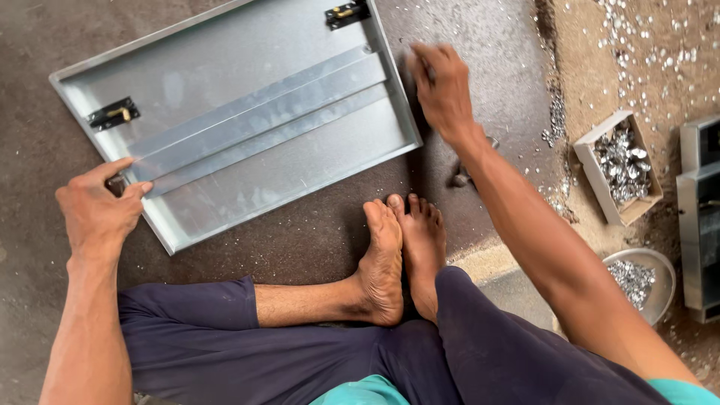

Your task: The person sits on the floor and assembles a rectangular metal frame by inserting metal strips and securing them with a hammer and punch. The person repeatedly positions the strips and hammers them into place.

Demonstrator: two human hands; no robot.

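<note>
On the floor, both hands grip a metal panel (247, 120)

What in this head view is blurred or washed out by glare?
Head view: the right hand is motion-blurred at the metal panel edge; the left hand is sharp. The panel shows soft pale reflections, no hard glare. Light is even, shadows faint.

My left hand (97, 214) rests on a large rectangular tray of dull grey sheet metal (247, 142), smooth with a soft sheen, fitted with two black latches with brass-coloured bolts (112, 115). It lies on a rough, matt dark floor (315, 232). A plain cardboard box (600, 180) and a round metal bowl (664, 281) hold small shiny silver metal pieces (622, 161).
</note>
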